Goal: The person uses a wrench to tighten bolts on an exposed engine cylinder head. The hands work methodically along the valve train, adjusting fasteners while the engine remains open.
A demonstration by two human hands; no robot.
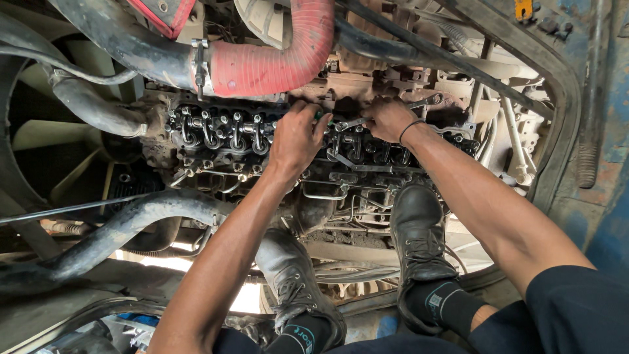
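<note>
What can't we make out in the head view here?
- Head view: the green-handled tool's tip, covered by the left hand.
- Head view: where the grey metal wrench seats on the oily exposed engine valve gear; the right hand hides its far end.
- Head view: the ribbed red rubber hose is cut off by the top edge.
- Head view: small nuts on the valve gear are too small to read.

The engine head (262,141) is set mid-frame, below the ribbed hose (275,59) (upper centre). Both hands, left hand (298,134) and right hand (390,118), are placed upon it; two boots (419,249) are planted lower in the frame.
</note>
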